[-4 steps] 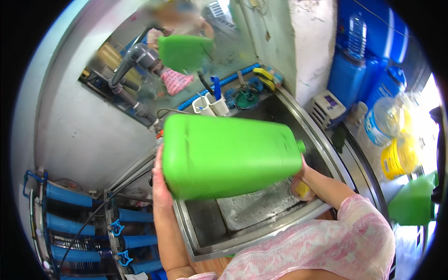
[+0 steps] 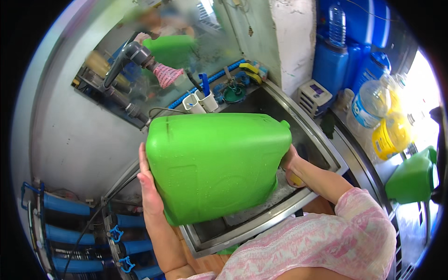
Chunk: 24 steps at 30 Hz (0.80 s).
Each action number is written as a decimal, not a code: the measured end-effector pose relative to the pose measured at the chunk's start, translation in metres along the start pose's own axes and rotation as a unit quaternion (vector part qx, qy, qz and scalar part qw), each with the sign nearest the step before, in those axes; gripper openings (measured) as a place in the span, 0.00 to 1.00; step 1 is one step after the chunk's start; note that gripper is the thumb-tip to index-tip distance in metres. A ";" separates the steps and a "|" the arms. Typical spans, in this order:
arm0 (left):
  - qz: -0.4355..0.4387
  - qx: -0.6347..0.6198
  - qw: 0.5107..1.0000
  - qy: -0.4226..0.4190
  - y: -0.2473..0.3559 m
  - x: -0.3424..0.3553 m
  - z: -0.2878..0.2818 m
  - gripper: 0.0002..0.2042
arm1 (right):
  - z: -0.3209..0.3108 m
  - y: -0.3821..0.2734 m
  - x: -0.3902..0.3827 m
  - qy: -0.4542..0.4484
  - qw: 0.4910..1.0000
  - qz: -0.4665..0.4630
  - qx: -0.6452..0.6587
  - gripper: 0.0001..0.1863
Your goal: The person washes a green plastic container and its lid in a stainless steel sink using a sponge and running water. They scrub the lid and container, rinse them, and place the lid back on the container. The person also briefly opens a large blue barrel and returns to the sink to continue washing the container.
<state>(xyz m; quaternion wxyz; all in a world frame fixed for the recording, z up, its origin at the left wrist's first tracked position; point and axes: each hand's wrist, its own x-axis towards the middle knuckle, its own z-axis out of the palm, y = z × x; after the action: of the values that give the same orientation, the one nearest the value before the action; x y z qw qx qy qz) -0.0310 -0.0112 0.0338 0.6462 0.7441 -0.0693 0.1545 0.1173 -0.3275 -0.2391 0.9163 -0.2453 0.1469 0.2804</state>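
Note:
A big green plastic jerrycan lies sideways in the air between my hands, over the steel sink. Its broad side, dotted with water drops, faces me, and its short neck points right. My left hand presses flat against the jerrycan's base, the fingers stretched along it. At the neck end, my right hand supports the can, its fingers mostly hidden behind it. Close below the right wrist, a small round dish with something yellow sits by the sink's near rim.
Beyond the sink, a grey pipe spout wears a pink cloth cover, before a mirror. White holders and sponges line the back ledge. Clear bottles and another green jerrycan stand right; blue filter housings are lower left.
The jerrycan has rolled in my hands, so more of its broad side shows and its lower edge hangs nearer me. Both hands stay on it. The whole view has shifted slightly.

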 end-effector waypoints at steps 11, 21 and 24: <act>0.086 0.109 0.990 -0.020 0.057 -0.056 0.000 0.53 | -0.027 0.053 -0.040 -0.021 0.972 -0.212 0.096 0.17; 0.157 0.155 0.975 0.014 0.073 -0.088 0.004 0.54 | -0.009 0.053 -0.094 0.016 0.954 -0.294 0.053 0.16; 0.189 0.165 0.968 0.023 0.075 -0.096 0.016 0.51 | -0.006 0.045 -0.108 0.027 0.946 -0.322 0.035 0.16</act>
<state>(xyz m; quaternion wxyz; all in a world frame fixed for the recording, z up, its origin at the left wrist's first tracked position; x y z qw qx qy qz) -0.1420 -0.0478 0.0713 0.4746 0.8104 -0.1674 0.3000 0.0038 -0.3463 -0.2163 0.9615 -0.2549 0.0941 -0.0418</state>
